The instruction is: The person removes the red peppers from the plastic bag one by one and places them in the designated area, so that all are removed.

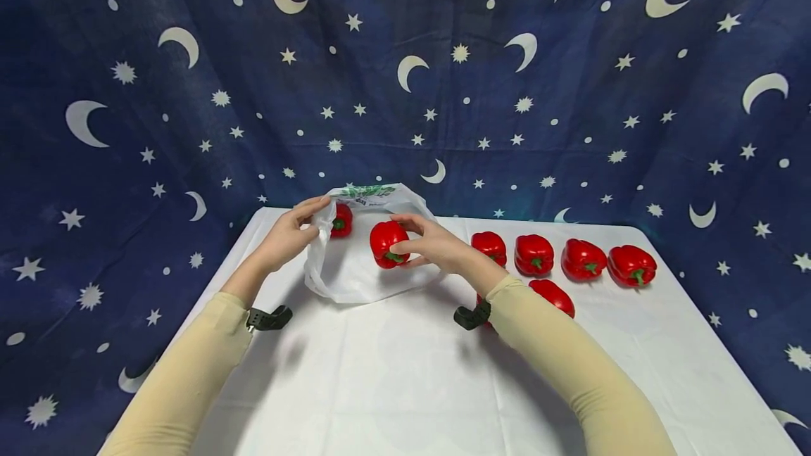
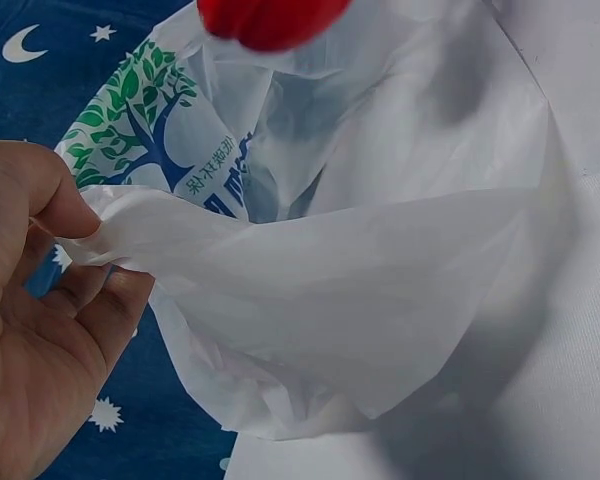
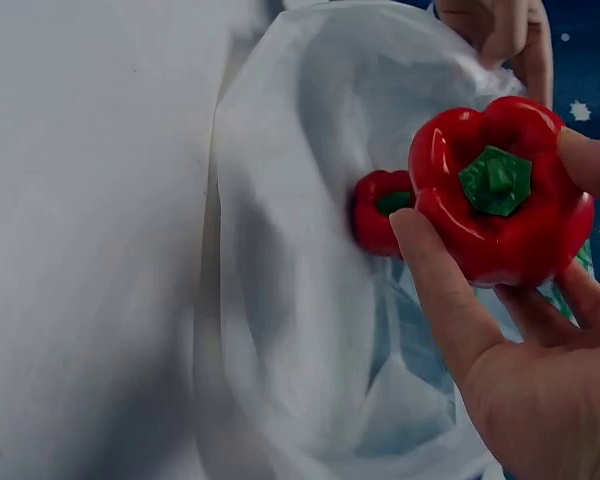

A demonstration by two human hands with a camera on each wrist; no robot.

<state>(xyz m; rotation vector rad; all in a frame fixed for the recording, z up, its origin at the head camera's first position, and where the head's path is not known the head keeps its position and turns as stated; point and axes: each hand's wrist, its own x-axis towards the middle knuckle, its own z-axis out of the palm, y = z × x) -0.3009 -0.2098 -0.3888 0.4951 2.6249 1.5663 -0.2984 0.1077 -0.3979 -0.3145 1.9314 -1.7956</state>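
My left hand (image 1: 288, 234) pinches the rim of a white plastic bag (image 1: 348, 286) between thumb and fingers, at the bag's left side. The bag's mouth gapes wide, and a green tree print shows on its far wall. In my right hand (image 1: 437, 241) is a red bell pepper (image 1: 384, 239), gripped by thumb and fingertips over the bag's mouth. Its green stem (image 3: 498, 180) faces the right wrist camera. Another red bell pepper (image 3: 372, 225) lies inside the bag, partly hidden behind the held one in the right wrist view.
Right of the bag, a row of red bell peppers (image 1: 533, 255) lies on the white-covered table (image 1: 405, 385). Nearer, another bell pepper (image 1: 554, 297) shows beside my right forearm, which partly hides one more. A dark blue curtain (image 1: 469, 118) with moons and stars hangs behind.
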